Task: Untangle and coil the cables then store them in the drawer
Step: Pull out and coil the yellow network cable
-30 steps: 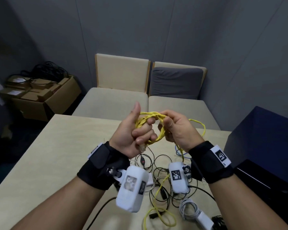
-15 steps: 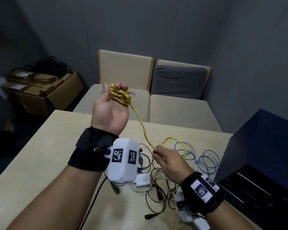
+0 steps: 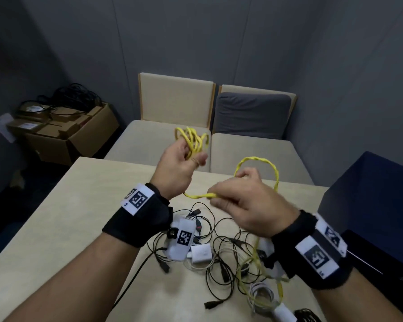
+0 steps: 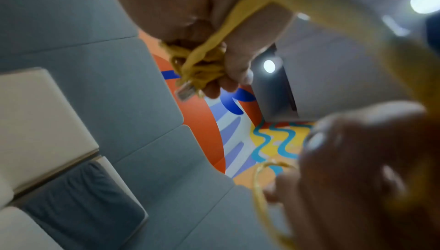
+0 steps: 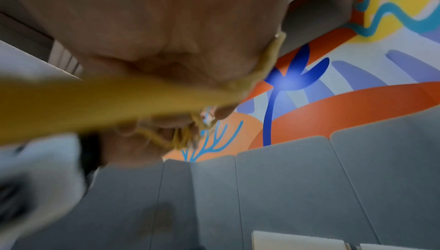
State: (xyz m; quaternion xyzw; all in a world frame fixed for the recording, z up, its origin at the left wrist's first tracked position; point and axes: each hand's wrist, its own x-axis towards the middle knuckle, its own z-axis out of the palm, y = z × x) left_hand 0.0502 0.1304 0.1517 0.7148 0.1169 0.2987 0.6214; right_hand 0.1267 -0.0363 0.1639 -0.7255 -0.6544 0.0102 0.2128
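My left hand [image 3: 179, 168] grips a bundle of coiled yellow cable [image 3: 192, 141] above the table's far edge; its clear plug [image 4: 184, 91] sticks out past the fingers in the left wrist view. My right hand [image 3: 244, 201] pinches the same yellow cable [image 3: 201, 195] lower and to the right, with a loop [image 3: 263, 162] arching over its knuckles. The cable's loose tail [image 3: 257, 259] hangs down to the table behind the right wrist. A tangle of black cables [image 3: 221, 242] and a white charger [image 3: 201, 253] lies on the table under both hands.
The beige table [image 3: 56, 228] carries a coiled white cable [image 3: 263, 296] near its front right. A dark blue cabinet [image 3: 370, 194] stands at the right. Two chairs [image 3: 172, 105] sit beyond the table, and cardboard boxes [image 3: 63, 129] are on the floor at the left.
My left hand has dropped from its raised spot and turned over. My right hand rose from the table toward it, bringing a fresh loop of yellow cable up.
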